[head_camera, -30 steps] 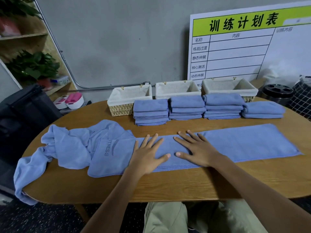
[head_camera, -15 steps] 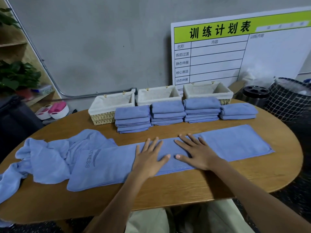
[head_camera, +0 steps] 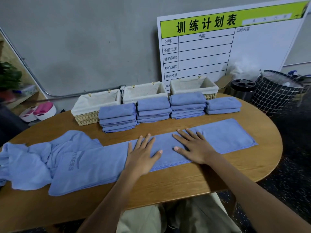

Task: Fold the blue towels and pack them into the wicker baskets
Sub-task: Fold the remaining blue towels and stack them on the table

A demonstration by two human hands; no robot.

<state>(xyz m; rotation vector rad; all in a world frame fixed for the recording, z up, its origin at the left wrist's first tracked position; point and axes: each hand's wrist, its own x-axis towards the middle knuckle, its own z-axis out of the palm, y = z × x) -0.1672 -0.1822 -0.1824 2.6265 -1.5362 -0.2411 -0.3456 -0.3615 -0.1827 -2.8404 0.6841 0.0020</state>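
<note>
A long blue towel lies folded lengthwise into a strip across the wooden table. My left hand and my right hand press flat on its middle, fingers spread, holding nothing. The strip's left end carries a logo and overlaps a crumpled heap of blue towels. Behind the strip stand several stacks of folded blue towels. Three lined wicker baskets stand in a row at the table's back edge: left, middle, right. All look empty.
A white planning board with a green header leans on the grey wall. A steel bin and a black grid hamper stand right of the table. A shelf with plants and pink-white items sits at left.
The view has swung to the right and tilted, so the table and baskets sit further left in frame. Both hands stay pressed flat on the towel strip.
</note>
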